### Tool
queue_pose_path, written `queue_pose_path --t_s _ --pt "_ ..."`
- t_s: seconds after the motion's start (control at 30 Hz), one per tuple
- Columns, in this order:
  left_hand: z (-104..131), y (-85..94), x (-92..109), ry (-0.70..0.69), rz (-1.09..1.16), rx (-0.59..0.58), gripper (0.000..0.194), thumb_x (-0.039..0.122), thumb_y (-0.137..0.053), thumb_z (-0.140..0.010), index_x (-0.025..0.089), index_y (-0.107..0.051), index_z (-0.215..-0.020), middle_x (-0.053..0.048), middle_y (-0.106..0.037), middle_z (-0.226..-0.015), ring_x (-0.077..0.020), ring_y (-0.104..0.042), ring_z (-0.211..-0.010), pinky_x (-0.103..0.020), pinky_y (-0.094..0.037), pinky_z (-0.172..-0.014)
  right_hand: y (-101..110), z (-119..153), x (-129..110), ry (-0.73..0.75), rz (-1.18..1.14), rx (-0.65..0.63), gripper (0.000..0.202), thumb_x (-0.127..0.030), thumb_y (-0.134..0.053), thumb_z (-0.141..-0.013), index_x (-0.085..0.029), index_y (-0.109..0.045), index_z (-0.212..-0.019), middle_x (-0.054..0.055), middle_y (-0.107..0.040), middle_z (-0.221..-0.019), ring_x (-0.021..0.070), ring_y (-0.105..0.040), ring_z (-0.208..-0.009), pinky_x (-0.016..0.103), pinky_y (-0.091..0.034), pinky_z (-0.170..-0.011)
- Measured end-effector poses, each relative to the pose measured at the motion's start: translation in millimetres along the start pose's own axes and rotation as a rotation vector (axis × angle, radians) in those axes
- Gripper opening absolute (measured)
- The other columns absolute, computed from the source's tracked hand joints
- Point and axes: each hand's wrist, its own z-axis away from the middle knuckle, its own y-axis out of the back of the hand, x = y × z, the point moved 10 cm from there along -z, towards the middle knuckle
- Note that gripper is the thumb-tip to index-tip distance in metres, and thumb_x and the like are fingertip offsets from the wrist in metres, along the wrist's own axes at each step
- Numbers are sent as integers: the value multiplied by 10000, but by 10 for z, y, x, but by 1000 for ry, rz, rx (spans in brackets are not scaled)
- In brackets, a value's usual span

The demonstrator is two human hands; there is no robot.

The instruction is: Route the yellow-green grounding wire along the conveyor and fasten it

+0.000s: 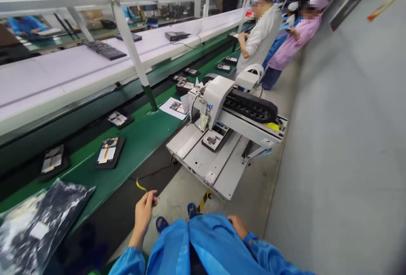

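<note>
My left hand (146, 208) is raised beside the green bench edge, its fingers pinched on a thin yellow strip (141, 186) that sticks out above the fingertips. Low against the blue smock hangs my right hand (238, 226), its fingers partly hidden by the cloth. Ahead stands a white desktop machine (218, 97) with a small white part (213, 138) on its bed. An opened phone-like device in a black tray (109, 153) lies on the green mat, left of the machine.
Clear plastic bags (47, 224) lie at the lower left. More trays line the green bench (142, 133). A white shelf (152, 50) with a keyboard (106, 49) runs behind. A person in white (261, 34) and another in pink (296, 46) stand beyond the machine. A grey wall (342, 139) bounds the right.
</note>
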Motion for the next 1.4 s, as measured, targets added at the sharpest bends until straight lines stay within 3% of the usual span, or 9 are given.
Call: queue_pose_path --t_s 0.2,0.4,0.53,0.77,0.9,1.03,1.13,1.23,1.4 --pt "-191 -196 419 30 124 -40 648 655 -699 -751 93 -690 -1073 -40 -615 -796 -140 -608 -682 -270 -520 -662 -455 -896 -537 94 8 -147 453 -418 -363 -952 -154 -597 -667 91 -639 -658 189 -599 -698 296 -409 -716" --pt "-427 -237 595 86 150 -57 638 634 -734 -725 77 -691 -1033 -34 -603 -771 -133 -606 -625 -268 -521 -608 -770 -1278 -2305 389 -342 -277 289 -267 -463 -944 -127 -701 -1032 58 -712 -855 129 -631 -732 243 -484 -728" --pt "-733 -286 589 84 126 -107 595 623 -719 -745 87 -691 -1001 -33 -613 -748 -135 -607 -610 -246 -481 -585 -852 -1394 -3386 496 -536 -254 325 -386 -566 -941 -180 -719 -1140 65 -735 -1059 182 -674 -975 303 -523 -893" --pt "-1597 -270 723 -51 -91 -333 552 628 -575 -857 118 -615 -651 -54 -597 -568 -114 -469 -485 -231 -322 -495 -1253 -1880 -4417 505 -515 -162 174 -308 -656 -879 -174 -757 -829 13 -712 -826 140 -633 -779 250 -489 -763" --pt "-2180 -80 1011 -89 -114 -448 543 562 -534 -900 115 -631 -608 -68 -598 -540 -141 -501 -508 -257 -350 -529 -1407 -2265 -4914 469 -518 -112 117 -276 -713 -812 -162 -722 -783 -6 -671 -758 111 -574 -698 224 -449 -685" --pt "-2922 241 1507 -153 -61 -484 454 504 -700 -803 111 -731 -1028 -107 -731 -986 -209 -646 -897 -288 -477 -810 -1302 -2782 -5314 454 -602 -10 172 -283 -623 -855 -146 -668 -761 1 -662 -724 113 -583 -711 230 -455 -702" --pt "-3699 727 1834 -24 228 -279 615 498 -788 -716 114 -657 -1178 -122 -707 -1077 -204 -659 -902 -331 -516 -846 -1133 -3183 -5493 404 -733 8 215 -333 -613 -846 -143 -613 -746 10 -657 -686 118 -597 -649 249 -483 -670" --pt "-4425 1166 2200 52 605 -85 350 266 -743 -784 141 -661 -1101 -60 -700 -923 -138 -644 -762 -311 -547 -789 -936 -3506 -5670 364 -800 12 247 -381 -638 -820 -148 -581 -760 17 -653 -684 123 -603 -583 260 -494 -595" --pt "-5222 1615 2757 -14 853 62 334 3 -588 -820 186 -590 -1100 -22 -725 -952 -136 -679 -855 -302 -582 -782 -672 -3830 -6065 457 -764 -27 308 -450 -661 -818 -147 -611 -813 -6 -629 -661 106 -595 -546 243 -505 -558"
